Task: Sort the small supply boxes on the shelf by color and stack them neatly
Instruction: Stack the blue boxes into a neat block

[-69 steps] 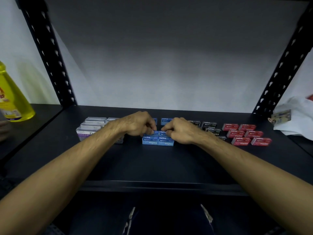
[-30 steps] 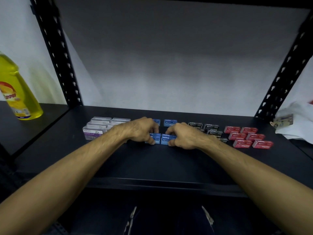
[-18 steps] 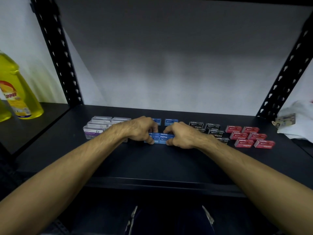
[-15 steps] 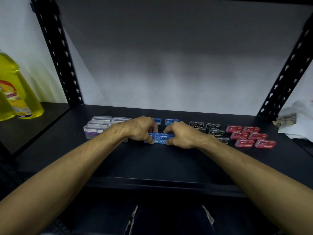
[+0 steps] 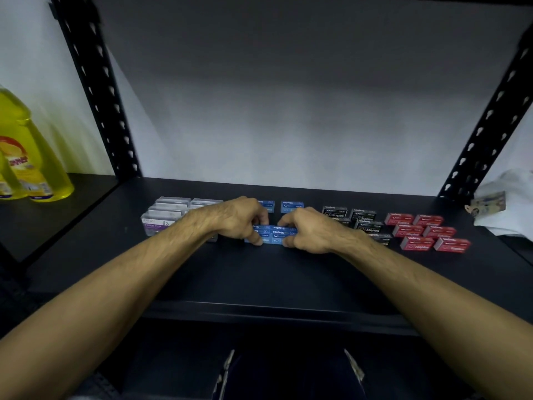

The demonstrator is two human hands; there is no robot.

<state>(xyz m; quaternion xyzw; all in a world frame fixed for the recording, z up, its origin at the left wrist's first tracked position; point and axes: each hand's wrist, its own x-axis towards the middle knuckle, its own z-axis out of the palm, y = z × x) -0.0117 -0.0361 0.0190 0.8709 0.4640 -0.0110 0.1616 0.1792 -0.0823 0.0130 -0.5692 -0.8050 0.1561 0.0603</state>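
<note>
Left hand (image 5: 242, 219): fingers curled round the left end of the blue staple boxes (image 5: 274, 235), grip narrow and holding them.
Right hand (image 5: 308, 230): fingers curled round the right end of the same blue boxes, pinching them from the other side.
Blue staple boxes: a low cluster between both hands, mid-shelf (image 5: 259, 278), long axis running left to right; count within the cluster unclear.
Red staple boxes (image 5: 427, 232): six, well right, in staggered pairs.
Black staple boxes (image 5: 360, 220): right of the hands, partly hidden.
Clear paper clip boxes (image 5: 170, 212): stacked at left.
Rear blue boxes (image 5: 292, 206): two, behind the hands.
Yellow bottle (image 5: 31, 157): far left.
</note>
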